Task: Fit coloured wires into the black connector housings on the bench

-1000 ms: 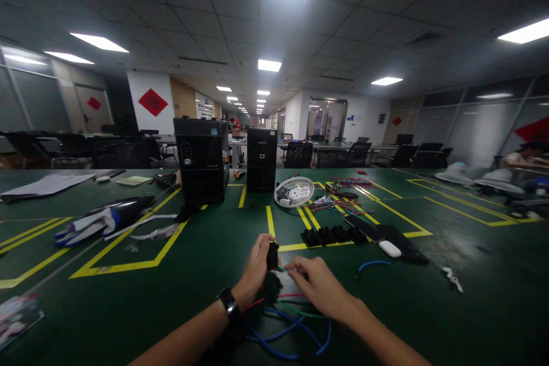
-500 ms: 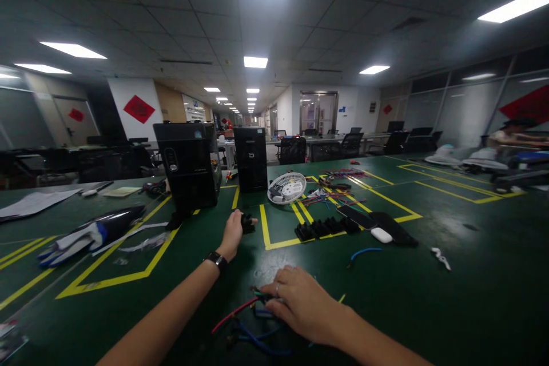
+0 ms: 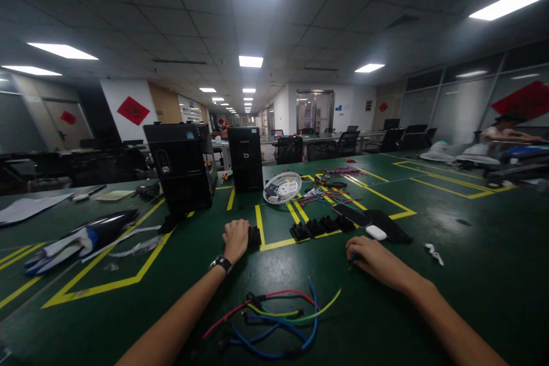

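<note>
My left hand (image 3: pixel 235 240) rests on the green table with its fingers curled against a small black plastic part (image 3: pixel 254 237), gripping its side. On the right, my right hand (image 3: pixel 373 260) is low over the tabletop, fingers closed around a short blue wire (image 3: pixel 351 263); most of the wire is hidden under them. Between my forearms lies a loose bundle of red, blue and yellow-green wires (image 3: pixel 315 320) with dark ends. A row of several black plastic parts (image 3: pixel 319 227) stands beyond, between the two hands.
Past the row are a white plastic basket (image 3: pixel 282 187), more wires (image 3: pixel 330 197), a phone (image 3: pixel 351 215) and a white earbud case (image 3: pixel 376 233). Two black computer cases (image 3: pixel 178 168) stand at the back left. Gloves (image 3: pixel 64 251) lie left; an earbud (image 3: pixel 434 254) lies right.
My right hand has left the wire bundle and moved right and away from me, onto the short blue wire. My left hand has lowered the black part toward the table.
</note>
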Demonstrator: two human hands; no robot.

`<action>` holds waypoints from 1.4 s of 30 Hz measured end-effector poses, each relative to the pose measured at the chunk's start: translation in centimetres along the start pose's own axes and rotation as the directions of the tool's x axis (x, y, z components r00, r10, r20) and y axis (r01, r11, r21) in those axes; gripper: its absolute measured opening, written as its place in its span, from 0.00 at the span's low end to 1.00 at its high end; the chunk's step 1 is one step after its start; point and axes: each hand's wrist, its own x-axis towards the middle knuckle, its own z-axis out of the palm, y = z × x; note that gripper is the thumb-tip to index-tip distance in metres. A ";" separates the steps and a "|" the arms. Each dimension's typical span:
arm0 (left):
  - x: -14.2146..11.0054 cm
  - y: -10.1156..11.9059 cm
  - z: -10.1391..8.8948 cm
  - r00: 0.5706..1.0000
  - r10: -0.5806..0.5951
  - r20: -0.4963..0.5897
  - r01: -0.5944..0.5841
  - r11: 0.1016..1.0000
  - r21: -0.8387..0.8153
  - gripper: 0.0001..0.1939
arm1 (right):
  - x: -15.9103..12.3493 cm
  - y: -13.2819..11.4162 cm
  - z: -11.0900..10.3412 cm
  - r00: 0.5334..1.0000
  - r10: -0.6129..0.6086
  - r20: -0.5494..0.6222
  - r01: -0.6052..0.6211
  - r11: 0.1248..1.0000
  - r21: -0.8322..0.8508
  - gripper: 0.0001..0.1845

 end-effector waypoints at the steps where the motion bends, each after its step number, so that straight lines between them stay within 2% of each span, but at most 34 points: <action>1: 0.2 0.3 0.2 0.999 0.033 0.025 -0.034 0.998 0.048 0.15 | 0.1 0.1 0.2 1.000 0.001 -0.005 0.000 1.000 0.011 0.12; 4: 1.2 1.0 1.7 0.983 0.108 0.151 -0.141 0.963 0.231 0.15 | 0.7 -0.4 0.7 0.999 0.006 -0.038 -0.004 0.999 0.047 0.10; 7: 1.8 1.0 4.4 0.946 0.128 0.299 -0.238 0.898 0.370 0.16 | 1.2 -1.0 1.3 0.993 0.054 -0.101 -0.044 0.994 0.104 0.10; 10: 1.8 0.4 7.7 0.893 0.083 0.443 -0.315 0.818 0.482 0.21 | 1.5 -1.5 1.9 0.984 0.103 -0.145 -0.078 0.982 0.173 0.11; 12: 1.4 0.0 9.7 0.859 0.033 0.511 -0.349 0.769 0.536 0.20 | 1.6 -1.8 2.3 0.980 0.124 -0.154 -0.091 0.975 0.204 0.12; 15: 0.2 0.0 10.9 0.835 0.005 0.550 -0.379 0.730 0.569 0.18 | 1.7 -2.5 2.3 0.972 0.163 -0.172 -0.116 0.960 0.256 0.13; 17: -1.2 0.4 10.2 0.835 0.019 0.550 -0.393 0.719 0.573 0.21 | 1.9 -3.4 1.9 0.965 0.185 -0.188 -0.124 0.947 0.296 0.13; 19: -3.0 1.1 8.7 0.850 -0.008 0.526 -0.293 0.824 0.486 0.26 | 2.4 -4.9 1.3 0.962 0.182 -0.201 -0.111 0.940 0.321 0.13; 21: -5.2 2.0 6.9 0.860 -0.082 0.504 -0.038 0.974 0.223 0.29 | 3.2 -7.1 0.7 0.967 0.152 -0.205 -0.075 0.937 0.340 0.13; 22: -6.3 2.5 6.0 0.858 -0.112 0.502 0.103 0.994 0.044 0.31 | 3.7 -8.3 0.6 0.970 0.130 -0.205 -0.050 0.933 0.355 0.14; 23: -7.3 2.9 5.3 0.856 -0.126 0.501 0.215 0.969 -0.122 0.32 | 4.2 -9.6 0.6 0.973 0.107 -0.205 -0.023 0.926 0.376 0.14; 24: -8.1 3.3 4.6 0.860 -0.126 0.494 0.277 0.929 -0.247 0.33 | 4.8 -10.9 0.7 0.974 0.083 -0.210 0.009 0.916 0.401 0.16; 27: -9.8 4.0 3.1 0.892 -0.138 0.431 0.336 0.840 -0.427 0.35 | 6.4 -14.1 2.0 0.965 0.018 -0.261 0.102 0.892 0.439 0.22; 29: -10.0 4.0 2.6 0.892 -0.165 0.422 0.369 0.804 -0.466 0.37 | 7.0 -15.1 3.3 0.952 -0.010 -0.305 0.144 0.896 0.420 0.18; 32: -9.6 3.5 2.2 0.873 -0.147 0.465 0.399 0.761 -0.511 0.39 | 7.1 -15.2 4.7 0.941 0.003 -0.339 0.145 0.899 0.412 0.13; 35: -9.2 2.8 2.1 0.871 -0.164 0.463 0.424 0.727 -0.541 0.30 | 6.6 -14.6 5.3 0.945 0.105 -0.308 0.067 0.864 0.500 0.13; 38: -9.0 2.3 2.1 0.867 -0.223 0.445 0.463 0.688 -0.558 0.22 | 6.4 -14.2 5.7 0.960 0.205 -0.189 -0.026 0.741 0.672 0.15; 42: -9.0 2.5 2.0 0.868 -0.205 0.451 0.461 0.670 -0.582 0.19 | 6.7 -14.3 6.7 0.973 0.222 0.065 -0.163 0.460 0.873 0.18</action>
